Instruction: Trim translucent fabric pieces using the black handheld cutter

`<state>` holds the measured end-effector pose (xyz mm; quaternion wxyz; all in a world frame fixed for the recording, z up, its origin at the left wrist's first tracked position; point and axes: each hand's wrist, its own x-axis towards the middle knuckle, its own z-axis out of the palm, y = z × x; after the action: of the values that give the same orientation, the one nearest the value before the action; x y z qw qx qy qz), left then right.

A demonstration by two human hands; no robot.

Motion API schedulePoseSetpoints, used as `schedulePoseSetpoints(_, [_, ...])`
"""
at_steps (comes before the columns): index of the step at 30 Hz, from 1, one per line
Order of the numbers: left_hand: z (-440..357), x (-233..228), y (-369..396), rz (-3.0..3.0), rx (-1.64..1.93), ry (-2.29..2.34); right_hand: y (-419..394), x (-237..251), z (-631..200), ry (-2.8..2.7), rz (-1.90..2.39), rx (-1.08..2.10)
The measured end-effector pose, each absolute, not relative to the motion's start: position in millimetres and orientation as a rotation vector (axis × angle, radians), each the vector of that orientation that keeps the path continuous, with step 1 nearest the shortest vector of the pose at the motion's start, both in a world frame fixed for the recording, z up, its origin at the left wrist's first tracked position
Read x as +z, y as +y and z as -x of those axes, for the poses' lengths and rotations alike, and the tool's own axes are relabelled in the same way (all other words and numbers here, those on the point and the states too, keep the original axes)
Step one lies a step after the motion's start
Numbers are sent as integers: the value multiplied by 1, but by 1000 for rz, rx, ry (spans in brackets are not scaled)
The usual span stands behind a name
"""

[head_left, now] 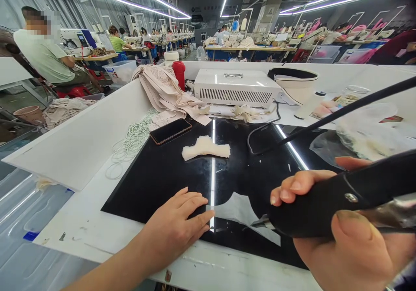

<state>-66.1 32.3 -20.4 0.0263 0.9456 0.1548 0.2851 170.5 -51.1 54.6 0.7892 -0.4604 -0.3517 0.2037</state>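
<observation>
My left hand (180, 221) lies with fingers stretched out on the glossy black work surface (156, 178), its fingertips at the left end of a thin, whitish, see-through piece of fabric (238, 208). In my right hand (354, 247) is a thick black corded handheld cutter (312, 208), fingers wrapped round its body. The pointed metal tip is over the right part of the thin fabric; I cannot tell whether it touches. Farther back sits a small stack of cream fabric pieces (206, 148), cut in a curved shape.
A phone (170, 131) and pale green cord (138, 133) lie at the left. Behind are draped beige fabric (162, 87), a red flask (178, 74) and a white vented box (235, 87). A black cable (351, 107) crosses the right; plastic bags (373, 130) lie there. A co-worker (45, 53) sits far left.
</observation>
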Motion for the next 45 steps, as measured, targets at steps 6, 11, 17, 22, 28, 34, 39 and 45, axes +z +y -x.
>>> schedulePoseSetpoints(6, [66, -24, 33, -2912, 868, 488, -49, 56, -168, -727, 1001, 434])
schedulePoseSetpoints(11, [65, -23, 31, -2901, 850, 489, -38, 54, -162, -692, 881, 416])
schedulePoseSetpoints(17, [64, -25, 29, -2909, 830, 488, -12, 49, -140, -798, 749, 507])
schedulePoseSetpoints(22, [64, -26, 29, -2899, 836, 493, 3, 38, -125, -891, 694, 560])
schedulePoseSetpoints(28, [61, -28, 28, -2878, 854, 492, 5, 35, -123, -913, 687, 566])
schedulePoseSetpoints(34, [61, -28, 27, -2862, 888, 493, 5, 36, -122, -906, 739, 547])
schedulePoseSetpoints(39, [63, -22, 29, -2735, 963, 527, 4, 40, -122, -893, 698, 561])
schedulePoseSetpoints(45, [61, -19, 32, -2607, 967, 615, -4, 41, -122, -906, 715, 555])
